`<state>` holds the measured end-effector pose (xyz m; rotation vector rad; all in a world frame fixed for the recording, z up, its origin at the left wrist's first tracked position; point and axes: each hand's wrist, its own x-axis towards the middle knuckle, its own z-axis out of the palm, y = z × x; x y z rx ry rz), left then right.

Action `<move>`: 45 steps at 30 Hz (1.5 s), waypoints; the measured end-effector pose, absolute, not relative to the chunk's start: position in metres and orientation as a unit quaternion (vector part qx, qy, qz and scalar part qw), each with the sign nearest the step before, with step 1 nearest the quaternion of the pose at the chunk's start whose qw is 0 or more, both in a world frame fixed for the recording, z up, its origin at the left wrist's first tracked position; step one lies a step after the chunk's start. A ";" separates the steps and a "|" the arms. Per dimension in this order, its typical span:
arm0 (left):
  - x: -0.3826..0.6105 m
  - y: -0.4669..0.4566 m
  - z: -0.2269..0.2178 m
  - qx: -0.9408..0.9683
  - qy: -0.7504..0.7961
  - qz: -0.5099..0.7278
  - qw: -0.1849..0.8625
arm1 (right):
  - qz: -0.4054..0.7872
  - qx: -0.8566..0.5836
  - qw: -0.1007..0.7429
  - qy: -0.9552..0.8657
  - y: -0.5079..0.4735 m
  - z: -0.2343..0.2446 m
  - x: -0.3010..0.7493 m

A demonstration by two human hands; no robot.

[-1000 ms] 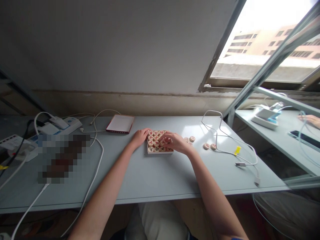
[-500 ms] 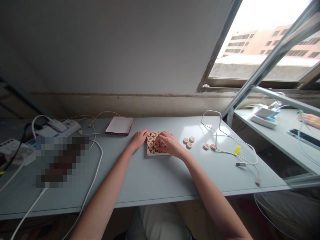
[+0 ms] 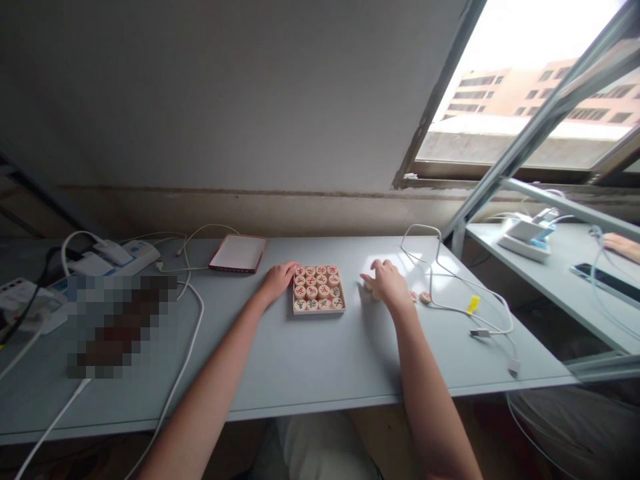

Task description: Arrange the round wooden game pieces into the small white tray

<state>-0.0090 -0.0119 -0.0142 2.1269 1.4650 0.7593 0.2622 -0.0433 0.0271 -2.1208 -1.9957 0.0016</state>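
Observation:
A small square tray (image 3: 319,311) holds several round wooden chess discs (image 3: 318,288) with red and dark characters. My left hand (image 3: 277,280) rests against the tray's left edge, fingers curled on its rim. My right hand (image 3: 386,283) lies to the right of the tray, over loose discs on the table, fingers bent down onto them; what they grip is hidden. Two more loose discs (image 3: 424,297) peek out just right of that hand.
The grey table (image 3: 310,360) carries a red-edged tablet (image 3: 238,253) behind the tray, white cables (image 3: 450,293) with a yellow tag at the right, and power strips with chargers (image 3: 115,253) at the left. Another person's hand (image 3: 621,244) rests on a neighbouring table.
My right hand has left the tray and moved right onto the loose discs. The tray now shows fully, filled with discs. My left hand stays at the tray's left edge.

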 end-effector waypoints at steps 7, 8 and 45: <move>-0.010 -0.011 -0.016 0.768 0.533 0.276 0.225 | 0.044 -0.750 0.081 -0.654 -0.039 0.019 0.273; -0.010 -0.011 -0.015 0.768 0.532 0.277 0.225 | 0.053 -0.743 0.094 -0.661 -0.038 0.018 0.271; -0.010 -0.011 -0.016 0.769 0.525 0.286 0.227 | 0.082 -0.588 0.213 -0.776 -0.047 0.040 0.256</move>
